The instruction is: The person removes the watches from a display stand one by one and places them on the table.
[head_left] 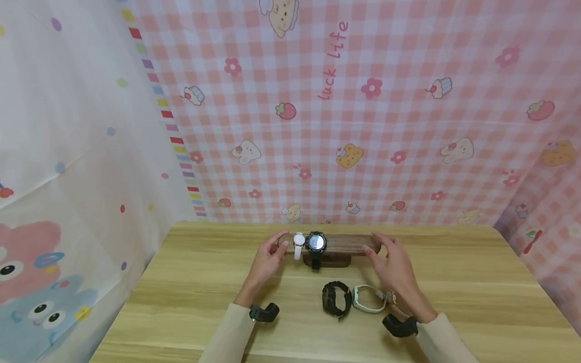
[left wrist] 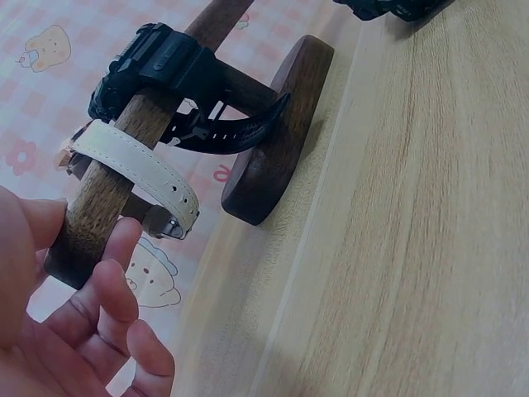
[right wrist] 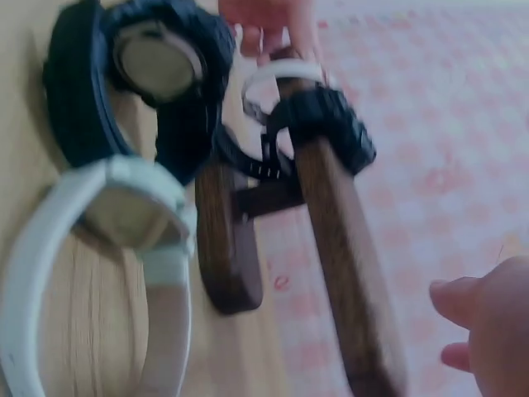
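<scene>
A dark wooden watch stand (head_left: 347, 244) stands on the table, its horizontal bar raised over a rounded base (left wrist: 277, 157). My left hand (head_left: 267, 258) pinches the bar's left end between thumb and fingers. Beside those fingers, a watch with a white strap (left wrist: 136, 157) is looped over the bar. Right next to it hangs a chunky black watch (head_left: 316, 242), its strap end dangling toward the base. At the bar's right end is my right hand (head_left: 396, 262), thumb and fingers spread around it; the right wrist view shows its fingertips (right wrist: 453, 299) a little apart from the wood.
Nearer me on the table (head_left: 195, 297) lie a second black watch (head_left: 328, 298), a pale mint watch (head_left: 369, 309) and a small watch (head_left: 391, 296) partly behind my right wrist. A pink checked cloth (head_left: 308, 126) hangs behind the table's far edge.
</scene>
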### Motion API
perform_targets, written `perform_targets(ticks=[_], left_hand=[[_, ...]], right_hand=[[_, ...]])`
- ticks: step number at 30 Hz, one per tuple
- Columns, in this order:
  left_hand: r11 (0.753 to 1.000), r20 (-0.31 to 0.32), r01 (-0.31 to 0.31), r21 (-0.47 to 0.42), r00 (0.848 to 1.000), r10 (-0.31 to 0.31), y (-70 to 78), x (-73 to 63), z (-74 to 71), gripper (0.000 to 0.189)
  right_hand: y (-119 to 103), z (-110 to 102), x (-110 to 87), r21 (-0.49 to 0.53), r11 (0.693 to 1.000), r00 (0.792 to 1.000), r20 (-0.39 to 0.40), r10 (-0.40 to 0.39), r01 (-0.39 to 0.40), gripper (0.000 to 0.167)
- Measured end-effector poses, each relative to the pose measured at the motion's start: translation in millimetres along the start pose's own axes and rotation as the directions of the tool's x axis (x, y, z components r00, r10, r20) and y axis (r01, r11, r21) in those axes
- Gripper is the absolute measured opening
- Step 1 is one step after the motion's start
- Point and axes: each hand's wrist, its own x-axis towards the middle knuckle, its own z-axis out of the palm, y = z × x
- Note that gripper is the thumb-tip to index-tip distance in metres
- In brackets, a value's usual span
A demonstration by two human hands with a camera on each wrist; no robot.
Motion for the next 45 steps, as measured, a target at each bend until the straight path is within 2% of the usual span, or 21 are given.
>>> perform_targets(ticks=[6, 10, 19, 25, 35, 45], left_hand=[[1.000, 0.007, 0.008, -0.005, 1.000, -0.008, -0.4, -1.1, 0.1, 0.037], [1.000, 0.011, 0.011, -0.008, 1.000, -0.011, -0.4, -1.1, -0.1, 0.037], [1.000, 0.021, 0.023, -0.010, 1.000, -0.023, -0.3, 0.7, -1.2, 0.038], [1.000, 0.019, 0.020, -0.005, 1.000, -0.020, 2.6, 1.1, -0.6, 0.038], [1.000, 0.009, 0.008, -0.017, 1.000, -0.007, 3.0, 1.0, -0.1, 0.038], [0.998, 0.022, 0.055, 0.038, 0.998, -0.056, 5.2, 0.1, -2.8, 0.039]], right_hand=[[18, 2, 9.5, 0.060, 0.996, 0.998, 0.033, 0.059, -0.061, 0.059], [23, 4, 12.7, 0.090, 0.993, 0.995, 0.069, 0.071, -0.077, 0.056], [22, 7, 14.3, 0.142, 0.982, 0.987, 0.125, 0.105, -0.123, 0.052], [22, 6, 16.6, 0.172, 0.972, 0.982, 0.132, 0.137, -0.159, 0.052], [23, 7, 17.4, 0.162, 0.972, 0.980, 0.130, 0.151, -0.171, 0.051], [22, 5, 18.3, 0.175, 0.963, 0.970, 0.165, 0.177, -0.205, 0.051]])
